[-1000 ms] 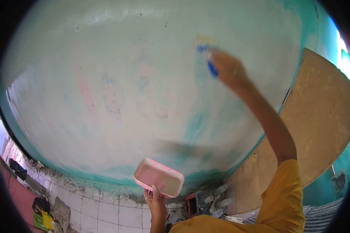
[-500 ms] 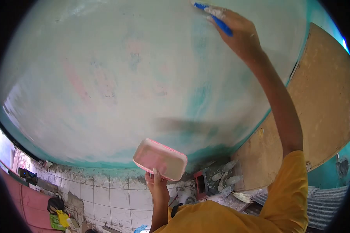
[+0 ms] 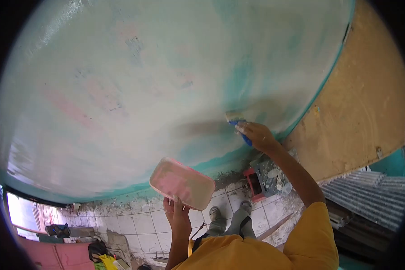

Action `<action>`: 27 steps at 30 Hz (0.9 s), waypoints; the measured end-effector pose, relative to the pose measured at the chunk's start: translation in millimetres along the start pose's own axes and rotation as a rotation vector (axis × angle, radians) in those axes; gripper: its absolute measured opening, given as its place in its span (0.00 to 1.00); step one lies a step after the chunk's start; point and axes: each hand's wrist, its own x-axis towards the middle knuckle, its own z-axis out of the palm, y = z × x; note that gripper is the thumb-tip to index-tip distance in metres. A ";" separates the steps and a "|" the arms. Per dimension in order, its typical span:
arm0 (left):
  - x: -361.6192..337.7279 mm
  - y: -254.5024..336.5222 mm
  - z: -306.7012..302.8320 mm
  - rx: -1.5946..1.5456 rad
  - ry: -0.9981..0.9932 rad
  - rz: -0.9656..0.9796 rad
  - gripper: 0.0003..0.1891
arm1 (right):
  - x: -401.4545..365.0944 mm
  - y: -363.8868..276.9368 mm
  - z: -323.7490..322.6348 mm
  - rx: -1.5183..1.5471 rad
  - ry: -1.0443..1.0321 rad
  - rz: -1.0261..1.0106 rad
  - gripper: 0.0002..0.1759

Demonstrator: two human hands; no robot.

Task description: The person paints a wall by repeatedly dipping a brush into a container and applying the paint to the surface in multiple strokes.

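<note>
A paintbrush (image 3: 244, 133) with a blue handle is gripped in my right hand (image 3: 258, 136). Its pale bristles rest against the wall (image 3: 166, 108), beside a turquoise streak. Whitish paint covers most of this wall, with pink and turquoise patches showing through. Lower down, my left hand (image 3: 179, 215) holds a shallow pink tub (image 3: 183, 183) by its near edge, thumb over the rim. The tub is tilted toward me, and a pale coating smears its pink inside. White paint marks dot the fingers of both hands.
A brown board (image 3: 355, 103) stands along the right side. Below it lie corrugated sheets (image 3: 369, 193) and a red-framed box (image 3: 255, 184) near several clear plastic pieces. The floor is white tile (image 3: 139, 222). Bags (image 3: 99, 252) sit by a pink panel (image 3: 49, 254) at lower left.
My right hand has brought the brush from high on the wall down to its lower part. The left hand still holds the tub, and the view has tilted downward, showing my feet.
</note>
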 end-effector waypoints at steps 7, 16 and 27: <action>9.8 17.7 -26.0 0.016 -0.125 -0.020 0.33 | 37.2 -19.2 -53.8 0.475 0.699 0.562 0.07; 33.6 21.9 -8.6 0.103 -0.176 -0.070 0.31 | 28.1 -19.4 -23.1 1.140 1.075 1.386 0.19; 91.3 57.0 -16.1 0.104 -0.373 -0.158 0.34 | 108.5 -18.7 -23.0 1.013 1.486 0.993 0.15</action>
